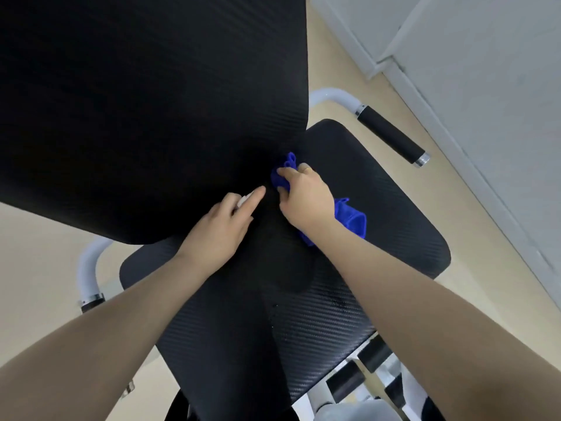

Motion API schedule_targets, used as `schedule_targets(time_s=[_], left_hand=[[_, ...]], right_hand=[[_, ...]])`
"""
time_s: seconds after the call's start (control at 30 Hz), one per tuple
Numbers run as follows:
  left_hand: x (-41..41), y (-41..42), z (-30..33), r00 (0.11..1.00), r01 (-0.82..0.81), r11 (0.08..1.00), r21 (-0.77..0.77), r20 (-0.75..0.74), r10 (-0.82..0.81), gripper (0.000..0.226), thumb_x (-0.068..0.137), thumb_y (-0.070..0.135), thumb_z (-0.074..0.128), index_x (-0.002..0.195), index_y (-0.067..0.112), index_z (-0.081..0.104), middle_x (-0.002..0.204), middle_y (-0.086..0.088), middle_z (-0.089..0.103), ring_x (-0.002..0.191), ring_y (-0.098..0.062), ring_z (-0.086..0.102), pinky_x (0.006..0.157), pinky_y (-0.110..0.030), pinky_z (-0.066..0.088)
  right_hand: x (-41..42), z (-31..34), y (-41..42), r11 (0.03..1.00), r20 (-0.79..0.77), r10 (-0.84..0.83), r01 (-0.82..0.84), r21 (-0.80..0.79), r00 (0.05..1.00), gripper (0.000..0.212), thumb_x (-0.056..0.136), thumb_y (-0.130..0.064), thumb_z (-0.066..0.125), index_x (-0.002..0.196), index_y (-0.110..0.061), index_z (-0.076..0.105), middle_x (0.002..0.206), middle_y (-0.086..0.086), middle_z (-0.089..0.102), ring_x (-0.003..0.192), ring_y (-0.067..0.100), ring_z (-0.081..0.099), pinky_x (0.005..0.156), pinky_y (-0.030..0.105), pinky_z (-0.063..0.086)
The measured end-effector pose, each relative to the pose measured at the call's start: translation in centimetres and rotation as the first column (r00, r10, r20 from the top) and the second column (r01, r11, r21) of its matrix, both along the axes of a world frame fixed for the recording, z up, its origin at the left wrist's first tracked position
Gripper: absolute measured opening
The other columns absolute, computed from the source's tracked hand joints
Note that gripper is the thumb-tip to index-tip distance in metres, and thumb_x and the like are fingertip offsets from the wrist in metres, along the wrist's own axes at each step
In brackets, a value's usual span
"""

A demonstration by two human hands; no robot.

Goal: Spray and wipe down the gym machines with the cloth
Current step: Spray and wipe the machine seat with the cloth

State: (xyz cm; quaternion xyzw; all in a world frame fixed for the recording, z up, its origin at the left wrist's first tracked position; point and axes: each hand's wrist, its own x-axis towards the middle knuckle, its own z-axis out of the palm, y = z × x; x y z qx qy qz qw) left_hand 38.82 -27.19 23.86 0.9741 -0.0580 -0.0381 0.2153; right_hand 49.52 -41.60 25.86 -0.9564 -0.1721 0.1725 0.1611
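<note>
- Your right hand (303, 194) grips the blue cloth (349, 218), bunched under the palm, with one end poking out past the fingertips and the other trailing behind the wrist onto the seat pad (379, 208).
- Your left hand (223, 221) curls round a small white object, likely the spray bottle (243, 202), with the index finger stretched out toward the fold; only a sliver of it shows, so I cannot confirm what it is.
- The step in hand looks like wiping the crease where the backrest pad (151, 101) meets the seat pad. Push the leading edge of the cloth right into that fold, because sweat and spray probably collect there.
- Work along the crease in one direction, from the centre toward the side with the black foam handle (391, 135), so you lift grime out instead of smearing it back.
- Keep the trailing end of the cloth tucked up; left loose, it may drag over parts you have already dried.
- A few wet specks show on the near part of the seat pad. Judging by them, that area still needs a pass.
- Keep the left hand out of the cloth's path while you wipe.
</note>
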Motion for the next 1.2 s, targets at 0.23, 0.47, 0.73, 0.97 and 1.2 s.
schedule_targets(time_s=[0.23,0.47,0.73,0.97,1.2], left_hand=[[-3.1,0.8,0.2,0.991,-0.127,0.992,0.028,-0.036,0.127,0.05,0.092,0.03,0.032,0.141,0.019,0.026,0.1,-0.016,0.057,0.069,-0.029,0.059,0.048,-0.034,0.052],[-3.4,1.7,1.6,0.973,-0.158,0.986,-0.05,-0.18,0.146,0.058,0.095,0.015,0.051,0.147,0.018,0.025,0.113,-0.016,0.054,0.08,-0.032,0.059,0.064,-0.039,0.051],[-4.7,1.4,2.6,0.954,-0.069,0.998,0.001,-0.291,0.066,0.054,0.098,0.029,0.043,0.147,0.03,0.022,0.121,-0.003,0.052,0.084,-0.025,0.059,0.067,-0.037,0.049],[-6.9,1.6,3.1,0.905,-0.016,1.0,0.015,-0.425,0.02,0.052,0.097,0.025,0.041,0.146,0.031,0.024,0.105,-0.008,0.051,0.075,-0.031,0.058,0.069,-0.04,0.049],[-7.1,2.9,4.7,0.926,0.087,0.996,-0.022,-0.366,-0.089,0.054,0.096,0.032,0.045,0.146,0.033,0.024,0.1,0.0,0.049,0.078,-0.026,0.06,0.071,-0.043,0.05]], right_hand=[[1.3,-0.9,2.2,0.957,0.06,-0.217,0.225,-0.185,0.974,0.03,0.093,-0.017,0.046,0.122,-0.01,0.049,0.12,0.012,0.048,0.108,0.03,0.048,0.081,0.038,0.04],[-6.7,0.9,0.7,0.915,-0.022,0.388,-0.388,-0.114,0.921,0.046,0.088,-0.016,0.056,0.133,-0.018,0.048,0.121,0.011,0.051,0.098,0.028,0.054,0.072,0.036,0.045],[0.4,1.8,-7.5,0.905,0.122,-0.114,0.154,-0.396,0.986,0.039,0.092,-0.011,0.042,0.131,-0.017,0.045,0.121,0.016,0.042,0.103,0.037,0.046,0.077,0.042,0.039],[-10.0,1.7,-2.1,0.954,-0.077,0.238,-0.248,-0.166,0.968,0.041,0.097,-0.025,0.042,0.138,-0.023,0.039,0.121,0.007,0.045,0.106,0.027,0.051,0.068,0.034,0.043],[-5.1,2.5,-7.3,0.89,0.064,0.244,-0.197,-0.411,0.968,0.044,0.094,-0.016,0.044,0.136,-0.028,0.043,0.124,0.01,0.043,0.108,0.031,0.045,0.076,0.038,0.042]])
